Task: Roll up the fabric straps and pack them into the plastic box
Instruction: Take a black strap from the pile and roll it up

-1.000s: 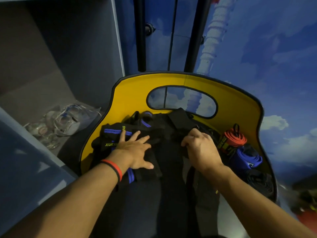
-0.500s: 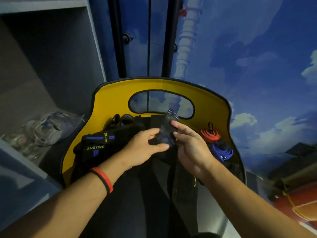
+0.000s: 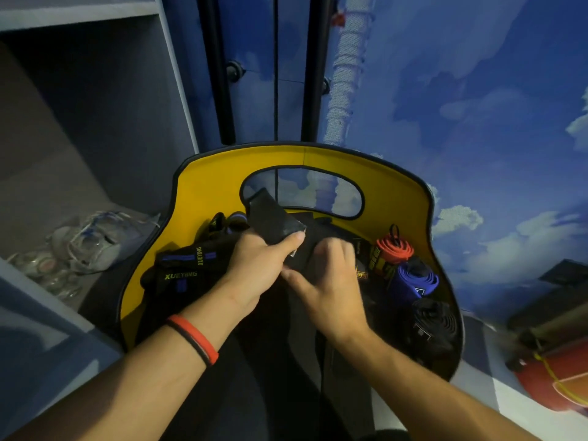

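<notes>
Since half a second ago the left hand (image 3: pixel 257 265) has clamped onto the flat end of the black strap (image 3: pixel 270 218) and lifted it up and to the left, thumb pressed across the woven cloth. Just beside it the right hand (image 3: pixel 327 281), blurred, lies on the same strap with fingers bent; whether it grips I cannot tell. Right of that hand stand three tightly coiled straps: a red roll (image 3: pixel 394 249), a blue roll (image 3: pixel 413 278) and a black roll (image 3: pixel 436 319), against the wall of the yellow box (image 3: pixel 210 186). Left of the hands lie loose black wraps (image 3: pixel 181 268) lettered XUEYING.
</notes>
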{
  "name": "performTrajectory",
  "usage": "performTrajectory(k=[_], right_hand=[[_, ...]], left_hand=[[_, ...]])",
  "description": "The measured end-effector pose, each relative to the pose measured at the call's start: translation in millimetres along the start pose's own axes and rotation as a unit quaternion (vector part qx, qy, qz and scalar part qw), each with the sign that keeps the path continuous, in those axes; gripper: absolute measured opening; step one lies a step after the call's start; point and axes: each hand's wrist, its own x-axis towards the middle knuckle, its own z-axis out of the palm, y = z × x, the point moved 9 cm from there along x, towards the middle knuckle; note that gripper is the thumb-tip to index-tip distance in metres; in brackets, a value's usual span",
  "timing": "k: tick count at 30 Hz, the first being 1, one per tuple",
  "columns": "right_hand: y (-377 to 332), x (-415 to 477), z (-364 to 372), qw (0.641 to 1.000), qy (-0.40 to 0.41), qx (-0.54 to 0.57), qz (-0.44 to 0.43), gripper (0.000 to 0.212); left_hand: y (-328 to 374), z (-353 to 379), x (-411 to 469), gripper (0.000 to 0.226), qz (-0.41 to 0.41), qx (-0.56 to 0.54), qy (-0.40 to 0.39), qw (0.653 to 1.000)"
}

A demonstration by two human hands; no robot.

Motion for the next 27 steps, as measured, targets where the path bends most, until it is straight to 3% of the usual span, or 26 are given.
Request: performTrajectory(k=[3, 5, 7, 8, 11, 13, 16, 22, 25, 27], right_hand=[[-4, 10, -5, 0.998, 0.013, 0.039, -0.041, 0.049], [-8, 14, -8, 0.993, 0.014, 0.106, -0.048, 0.040], [-8, 19, -17, 0.986, 0.038, 0.158, -0.036, 0.027], [-7, 22, -21, 0.984, 0.049, 0.169, -0.025, 0.023], [10, 28, -11, 0.974, 0.016, 0.217, 0.067, 0.021], [18, 25, 4, 0.943, -0.042, 0.292, 0.154, 0.026], [11, 17, 15, 0.898, -0.125, 0.371, 0.201, 0.029], [12, 15, 17, 0.898, -0.143, 0.374, 0.183, 0.028], [8, 0, 25, 0.881, -0.231, 0.375, 0.174, 0.028], [6, -16, 33, 0.891, -0.294, 0.316, 0.140, 0.025]], left_hand=[[7, 2, -2, 0.036, 0.006, -0.037, -0.019, 0.999], [21, 6, -2, 0.058, 0.030, -0.066, -0.095, 0.993], [32, 8, -7, 0.082, 0.045, -0.027, -0.185, 0.981], [32, 7, -7, 0.082, 0.043, 0.003, -0.208, 0.977], [31, -2, -1, 0.044, 0.039, 0.075, -0.156, 0.984], [24, -8, 7, 0.022, 0.034, 0.087, -0.103, 0.990], [11, -14, 15, 0.034, 0.006, 0.082, -0.065, 0.994], [8, -1, 12, 0.030, -0.004, 0.052, -0.110, 0.993], [17, -10, 18, 0.034, 0.008, -0.022, -0.072, 0.997], [22, -17, 23, 0.030, 0.007, -0.062, -0.044, 0.997]])
